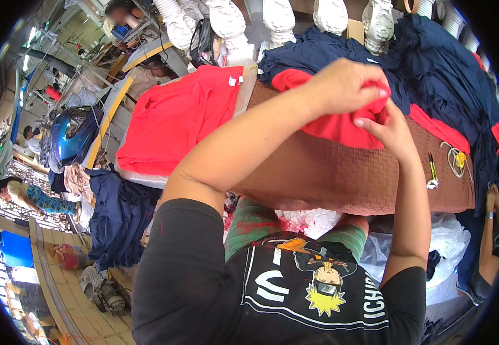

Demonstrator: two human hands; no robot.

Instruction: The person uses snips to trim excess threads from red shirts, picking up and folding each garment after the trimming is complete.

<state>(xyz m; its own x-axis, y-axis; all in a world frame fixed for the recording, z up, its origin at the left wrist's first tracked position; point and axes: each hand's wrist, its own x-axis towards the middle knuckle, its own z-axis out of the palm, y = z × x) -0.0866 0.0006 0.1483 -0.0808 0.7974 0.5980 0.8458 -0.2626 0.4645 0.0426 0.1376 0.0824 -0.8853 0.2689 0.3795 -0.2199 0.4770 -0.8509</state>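
One red cloth (341,131), gripped above the brown desk (330,187)

Bunched in folds over the far half of the desk, drooping toward the near edge. Pinched at the top between thumb and fingers of the left hand (346,83). Gripped just below by the right hand (398,132), with thumb in front and other fingers partly hidden by folds. Hard to tell how much rests on the desk.

Heaped along the far edge and over the far right corner: navy cloth (445,69), with a red strip (442,129) alongside. Lying near the right edge: a small yellow and black tool (433,171) and, beside it, a pale looped cord (454,161). Spread flat past the left edge: red fabric (180,121). Lined up beyond the far edge: white balusters (278,23). Close to the right edge, by hanging navy cloth: another person's hand (492,201).
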